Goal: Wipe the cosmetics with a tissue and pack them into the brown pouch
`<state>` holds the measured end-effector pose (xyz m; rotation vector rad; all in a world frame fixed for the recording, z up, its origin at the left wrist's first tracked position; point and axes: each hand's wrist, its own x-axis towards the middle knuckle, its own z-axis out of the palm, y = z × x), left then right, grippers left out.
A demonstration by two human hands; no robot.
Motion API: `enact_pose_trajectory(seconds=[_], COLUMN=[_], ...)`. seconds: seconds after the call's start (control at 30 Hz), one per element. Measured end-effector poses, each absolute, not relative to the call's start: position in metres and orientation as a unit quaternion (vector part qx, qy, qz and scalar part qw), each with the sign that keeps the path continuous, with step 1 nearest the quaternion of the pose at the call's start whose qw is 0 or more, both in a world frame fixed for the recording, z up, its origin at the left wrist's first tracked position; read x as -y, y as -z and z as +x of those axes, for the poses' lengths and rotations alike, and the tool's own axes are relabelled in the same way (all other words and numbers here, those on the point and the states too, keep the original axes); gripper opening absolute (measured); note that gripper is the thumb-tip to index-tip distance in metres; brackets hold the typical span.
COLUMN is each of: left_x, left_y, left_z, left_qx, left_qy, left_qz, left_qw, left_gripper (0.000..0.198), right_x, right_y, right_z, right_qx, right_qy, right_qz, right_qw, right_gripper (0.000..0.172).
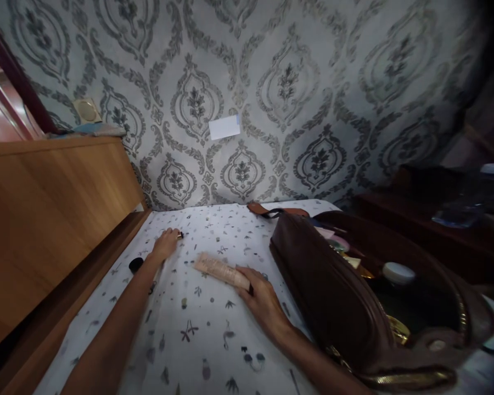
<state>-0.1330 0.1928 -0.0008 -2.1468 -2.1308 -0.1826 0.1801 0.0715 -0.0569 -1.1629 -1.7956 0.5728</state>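
Note:
My right hand [263, 304] grips a beige squeeze tube [222, 271] by its dark-capped end, with the tube pointing up and to the left. Faint print runs along the tube, and its far end is blurred. Farther off on the left, my left hand [167, 245] is closed around a small black-and-gold item [180, 236], most of which the fingers hide. Beside my left forearm is a round black object [135, 265], perhaps a lid or jar. A small dark thing [152, 287] shows partly at the forearm's edge.
A large brown handbag [325, 291] lies unzipped at right, holding a white-lidded jar [398, 272] and other small items. A wooden panel [57, 219] borders the patterned white sheet [206, 323] at left. Patterned wallpaper [247, 66] rises behind. A clear bottle [465, 203] is far right.

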Motion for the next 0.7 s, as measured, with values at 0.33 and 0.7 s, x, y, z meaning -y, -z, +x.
enact_pose_trajectory(seconds=[0.33,0.7], left_x=[-0.101,-0.014], left_y=[-0.002,0.019], left_z=[-0.095,-0.142], left_qx=[0.646,0.626], left_qy=[0.127,0.239], left_qz=[-0.752,-0.737], left_qw=[0.026,0.088], left_gripper=[0.029,0.032], right_x=[-0.069,-0.064], right_y=[0.046,0.047], right_z=[0.178,0.18], right_qx=[0.736,0.752], right_qy=[-0.201,-0.192], right_qz=[-0.492,-0.473], right_qw=[0.418,0.417], right_gripper=[0.037,0.039])
